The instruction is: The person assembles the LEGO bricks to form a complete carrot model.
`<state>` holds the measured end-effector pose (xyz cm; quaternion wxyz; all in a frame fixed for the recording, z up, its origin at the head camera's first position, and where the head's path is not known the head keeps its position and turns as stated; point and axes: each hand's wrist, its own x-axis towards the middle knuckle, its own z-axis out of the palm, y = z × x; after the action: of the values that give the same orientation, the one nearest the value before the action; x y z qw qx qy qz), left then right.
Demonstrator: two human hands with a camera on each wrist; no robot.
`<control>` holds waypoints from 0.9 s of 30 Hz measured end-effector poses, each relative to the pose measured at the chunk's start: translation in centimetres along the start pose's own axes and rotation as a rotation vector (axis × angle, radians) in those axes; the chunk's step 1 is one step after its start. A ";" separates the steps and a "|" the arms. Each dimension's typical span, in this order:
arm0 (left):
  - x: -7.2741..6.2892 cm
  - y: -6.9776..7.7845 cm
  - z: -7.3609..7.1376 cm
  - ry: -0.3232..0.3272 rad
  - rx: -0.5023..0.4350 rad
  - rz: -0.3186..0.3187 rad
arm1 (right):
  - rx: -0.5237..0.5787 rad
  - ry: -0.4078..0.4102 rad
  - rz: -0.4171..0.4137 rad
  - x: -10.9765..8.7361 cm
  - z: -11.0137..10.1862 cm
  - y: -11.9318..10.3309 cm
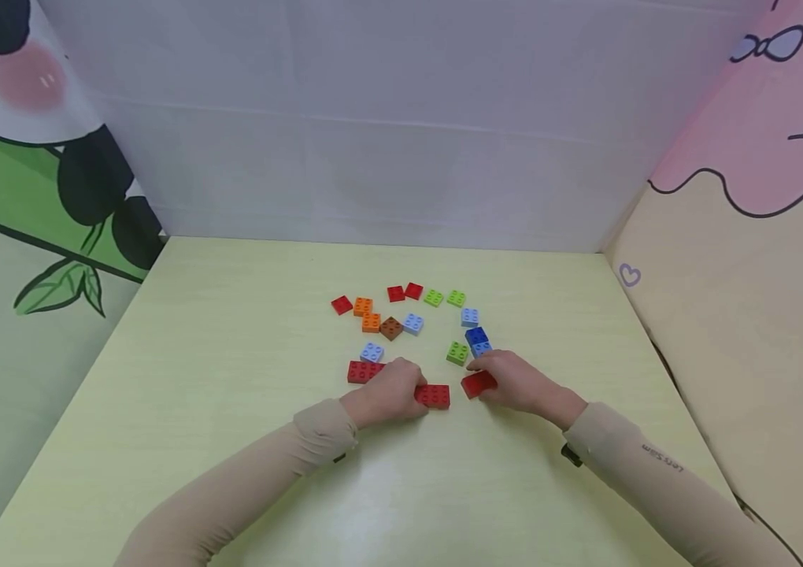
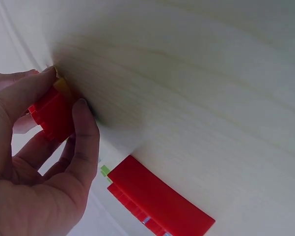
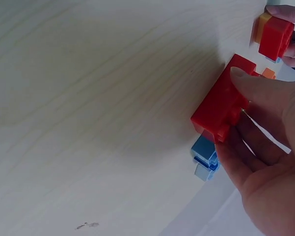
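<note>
My left hand (image 1: pixel 394 390) grips a red toy building brick (image 1: pixel 435 396) between thumb and fingers, its studs showing in the head view. An orange piece (image 3: pixel 262 27) sits against the underside of that brick. To the right, my right hand (image 1: pixel 515 382) pinches a second long red brick (image 3: pixel 221 96), thumb along one face and fingers at the studded side. A small gap separates the two held bricks. Another long red brick (image 1: pixel 361 372) lies just left of my left hand, partly hidden by it. Past my right fingertips lie a green brick (image 1: pixel 457 353) and a blue brick (image 1: pixel 476 336).
Light blue bricks (image 1: pixel 372 352), orange bricks (image 1: pixel 371 322), a brown brick (image 1: pixel 390 328), lime green bricks (image 1: pixel 433 298) and small red bricks (image 1: pixel 395 294) lie scattered beyond my hands on the pale wooden table (image 1: pixel 246 354). A white cloth wall (image 1: pixel 387 181) stands behind the table.
</note>
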<state>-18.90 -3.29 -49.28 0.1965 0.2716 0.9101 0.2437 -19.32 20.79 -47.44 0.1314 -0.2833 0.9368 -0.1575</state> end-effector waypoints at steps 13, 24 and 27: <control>-0.1 -0.1 0.0 0.007 -0.034 0.013 | -0.046 -0.007 -0.023 0.4 0.4 -0.1; 0.0 -0.4 0.3 0.010 -0.025 0.011 | 0.019 0.037 -0.004 0.4 0.1 -0.6; 0.0 -0.4 0.3 0.011 -0.018 0.013 | 0.033 0.047 -0.004 0.3 -0.2 -1.0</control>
<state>-18.90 -3.47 -49.76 0.1926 0.2744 0.9071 0.2545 -19.16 19.86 -46.94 0.1137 -0.2791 0.9364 -0.1797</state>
